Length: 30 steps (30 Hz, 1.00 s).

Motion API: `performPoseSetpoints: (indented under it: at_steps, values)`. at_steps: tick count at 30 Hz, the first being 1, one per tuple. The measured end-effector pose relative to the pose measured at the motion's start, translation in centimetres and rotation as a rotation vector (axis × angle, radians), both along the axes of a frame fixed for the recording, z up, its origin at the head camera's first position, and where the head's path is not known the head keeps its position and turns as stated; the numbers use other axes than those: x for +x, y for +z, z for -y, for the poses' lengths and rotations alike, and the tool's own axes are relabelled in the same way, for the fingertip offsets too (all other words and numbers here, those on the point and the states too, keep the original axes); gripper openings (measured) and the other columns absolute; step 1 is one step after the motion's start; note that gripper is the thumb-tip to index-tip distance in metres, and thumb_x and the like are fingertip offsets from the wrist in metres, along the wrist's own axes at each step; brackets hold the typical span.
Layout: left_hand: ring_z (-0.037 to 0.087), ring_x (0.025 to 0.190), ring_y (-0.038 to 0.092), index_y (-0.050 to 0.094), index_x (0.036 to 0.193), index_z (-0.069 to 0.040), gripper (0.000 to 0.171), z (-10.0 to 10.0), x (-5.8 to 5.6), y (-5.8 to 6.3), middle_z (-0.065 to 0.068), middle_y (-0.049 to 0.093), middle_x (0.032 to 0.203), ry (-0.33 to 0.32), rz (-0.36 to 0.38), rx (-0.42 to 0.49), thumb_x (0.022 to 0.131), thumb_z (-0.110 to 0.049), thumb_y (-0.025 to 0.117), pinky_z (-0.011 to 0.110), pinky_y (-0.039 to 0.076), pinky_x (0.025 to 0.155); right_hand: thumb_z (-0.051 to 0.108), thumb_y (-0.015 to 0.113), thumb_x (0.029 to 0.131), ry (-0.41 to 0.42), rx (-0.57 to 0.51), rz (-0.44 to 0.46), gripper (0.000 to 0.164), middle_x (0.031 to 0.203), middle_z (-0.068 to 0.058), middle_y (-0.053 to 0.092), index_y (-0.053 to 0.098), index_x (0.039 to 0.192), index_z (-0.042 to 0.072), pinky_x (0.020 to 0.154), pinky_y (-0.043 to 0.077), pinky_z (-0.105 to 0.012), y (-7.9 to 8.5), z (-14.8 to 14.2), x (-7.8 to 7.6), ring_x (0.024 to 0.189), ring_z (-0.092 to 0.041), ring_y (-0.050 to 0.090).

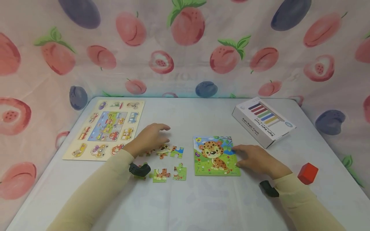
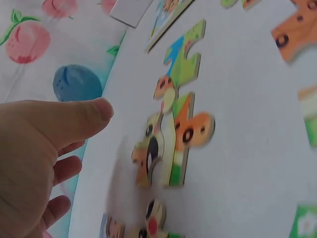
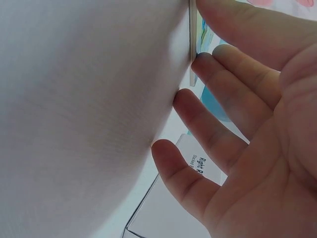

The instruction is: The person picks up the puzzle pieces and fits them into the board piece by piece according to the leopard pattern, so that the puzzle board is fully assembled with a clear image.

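Observation:
My left hand (image 1: 148,138) is held over a group of loose jigsaw pieces, its fingers loosely bent with nothing between them. A white-and-orange piece (image 2: 183,131) and a green-and-blue piece (image 2: 187,64) lie near its thumb in the left wrist view. Closer to me are a paw piece (image 1: 160,175) and a green piece (image 1: 180,172). To their right lies a square leopard picture board (image 1: 214,157). Fingertips of my right hand (image 1: 257,158) touch this board's right edge, the other fingers spread along the table in the right wrist view.
A wooden vehicle puzzle board (image 1: 76,138) lies at the left, partly behind the left arm. At the back right stands a white box (image 1: 255,126) with a window of coloured pieces. A red block (image 1: 308,173) sits right of the right wrist. Fruit-print cloth (image 1: 185,70) rises behind the table.

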<state>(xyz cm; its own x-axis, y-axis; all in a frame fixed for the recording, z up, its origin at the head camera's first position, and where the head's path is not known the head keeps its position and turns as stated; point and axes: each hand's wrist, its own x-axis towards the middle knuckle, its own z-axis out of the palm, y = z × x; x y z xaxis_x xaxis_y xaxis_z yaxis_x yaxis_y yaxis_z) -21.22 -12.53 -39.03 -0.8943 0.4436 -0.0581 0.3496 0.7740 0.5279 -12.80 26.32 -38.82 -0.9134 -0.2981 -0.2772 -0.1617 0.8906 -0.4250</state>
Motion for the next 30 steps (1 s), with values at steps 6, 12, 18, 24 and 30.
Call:
performPoseSetpoints:
  at_steps: [6, 12, 18, 24, 30]
  values:
    - [0.034, 0.129, 0.051, 0.062, 0.134, -0.007, 0.044, 2.1, 0.1, -0.1, 0.012, 0.061, 0.134, 0.037, 0.006, -0.004, 0.093, -0.020, 0.072, 0.050, 0.041, 0.105, 0.019, 0.080, 0.085, 0.003, -0.004, -0.006, 0.060, 0.142, -0.022, 0.053, 0.058, 0.139, 0.005, 0.106, 0.035, -0.062, -0.2, -0.1, 0.0, 0.134, -0.047, 0.042]
    - [0.036, 0.129, 0.050, 0.063, 0.131, -0.004, 0.042, 4.4, 0.0, -0.5, 0.012, 0.063, 0.132, 0.068, -0.018, -0.044, 0.092, -0.018, 0.073, 0.052, 0.039, 0.106, 0.019, 0.080, 0.085, 0.011, -0.006, -0.011, 0.060, 0.142, -0.022, 0.053, 0.058, 0.139, 0.005, 0.105, 0.035, -0.062, -0.2, -0.1, -0.1, 0.133, -0.047, 0.043]
    - [0.039, 0.127, 0.051, 0.064, 0.131, -0.004, 0.043, 5.8, -0.1, -0.8, 0.015, 0.063, 0.129, 0.106, -0.006, -0.070, 0.093, -0.022, 0.073, 0.055, 0.039, 0.105, 0.019, 0.080, 0.085, 0.019, 0.002, -0.018, 0.060, 0.142, -0.023, 0.053, 0.058, 0.139, 0.004, 0.105, 0.036, -0.062, -0.2, -0.2, -0.1, 0.132, -0.047, 0.044]
    - [0.039, 0.128, 0.050, 0.064, 0.131, -0.003, 0.042, 6.4, -0.1, -0.9, 0.016, 0.063, 0.129, 0.101, 0.007, -0.056, 0.092, -0.018, 0.071, 0.055, 0.037, 0.106, 0.020, 0.080, 0.085, 0.016, 0.001, -0.018, 0.061, 0.142, -0.023, 0.053, 0.058, 0.139, 0.004, 0.105, 0.035, -0.062, -0.3, -0.2, -0.1, 0.133, -0.047, 0.043]
    - [0.039, 0.129, 0.049, 0.062, 0.132, -0.001, 0.045, 6.7, -0.1, -1.0, 0.015, 0.063, 0.131, 0.074, 0.022, -0.064, 0.092, -0.018, 0.073, 0.055, 0.035, 0.108, 0.020, 0.080, 0.085, 0.013, 0.000, -0.021, 0.061, 0.142, -0.022, 0.053, 0.058, 0.139, 0.005, 0.105, 0.035, -0.062, -0.2, -0.2, -0.1, 0.133, -0.047, 0.043]
